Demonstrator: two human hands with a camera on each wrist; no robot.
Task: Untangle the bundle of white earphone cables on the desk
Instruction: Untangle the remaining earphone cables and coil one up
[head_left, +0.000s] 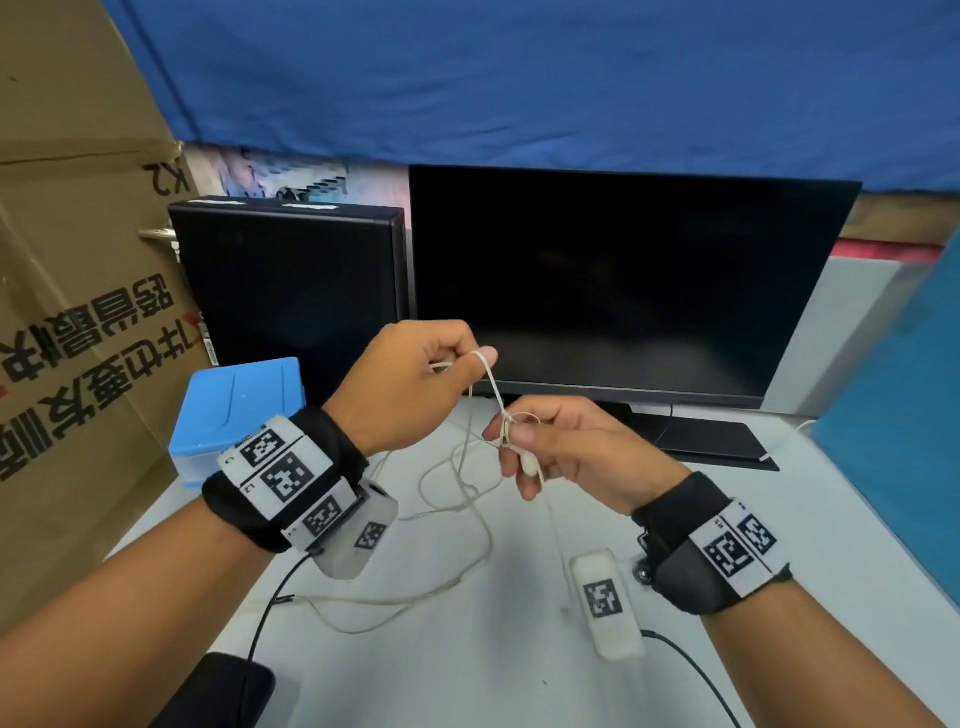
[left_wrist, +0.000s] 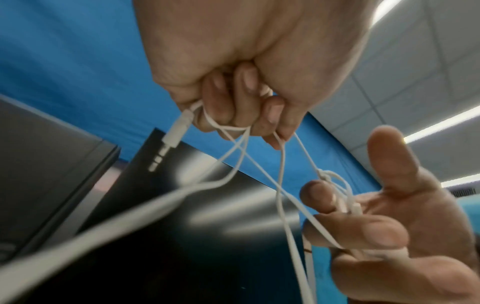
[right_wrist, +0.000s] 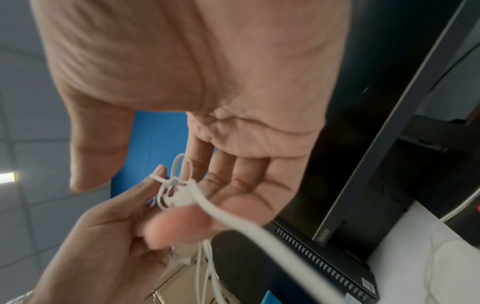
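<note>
Earphone cables (head_left: 470, 483): knot (head_left: 506, 418) held before the monitor (head_left: 623, 280).
Your left hand (head_left: 415, 379) fists strands; right hand (head_left: 566, 452) pinches the knot. Pulling apart could tighten it.

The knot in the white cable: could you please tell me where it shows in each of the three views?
Head: knot just below centre, at the right hand's fingertips.
Left wrist: knot right of centre, above the right hand's curled finger.
Right wrist: knot left of centre, lower half, between both hands.
Shared landmark: the black monitor, behind the hands in all three views.
</note>
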